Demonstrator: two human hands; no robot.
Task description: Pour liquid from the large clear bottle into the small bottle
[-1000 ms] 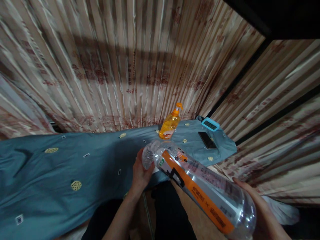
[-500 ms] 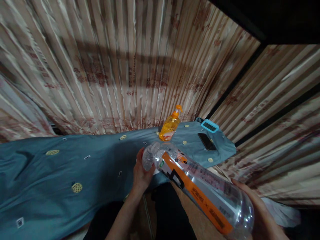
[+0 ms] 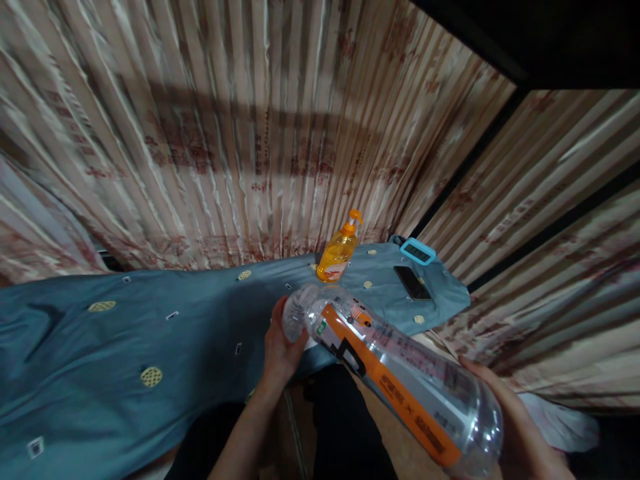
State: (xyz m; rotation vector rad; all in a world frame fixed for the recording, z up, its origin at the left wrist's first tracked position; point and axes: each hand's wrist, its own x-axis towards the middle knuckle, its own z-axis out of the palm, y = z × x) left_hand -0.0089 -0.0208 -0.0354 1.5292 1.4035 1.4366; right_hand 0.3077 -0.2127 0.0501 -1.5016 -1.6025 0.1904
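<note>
A large clear plastic bottle point(image 3: 400, 373) with an orange label lies tilted across my lap, neck pointing away toward the table. My left hand point(image 3: 280, 347) is wrapped around the neck and cap end. My right hand point(image 3: 510, 427) cradles the wide base at the lower right. Whether the cap is on cannot be made out.
A table under a blue cloth point(image 3: 150, 347) runs across in front. At its far right stand an orange pump dispenser bottle point(image 3: 339, 250), a black phone point(image 3: 411, 282) and a small blue-framed device point(image 3: 418, 251). Striped curtains point(image 3: 250, 133) hang behind and to the right.
The view has shifted slightly; both hands and the bottle have held nearly the same pose, with the left hand still at the neck.
</note>
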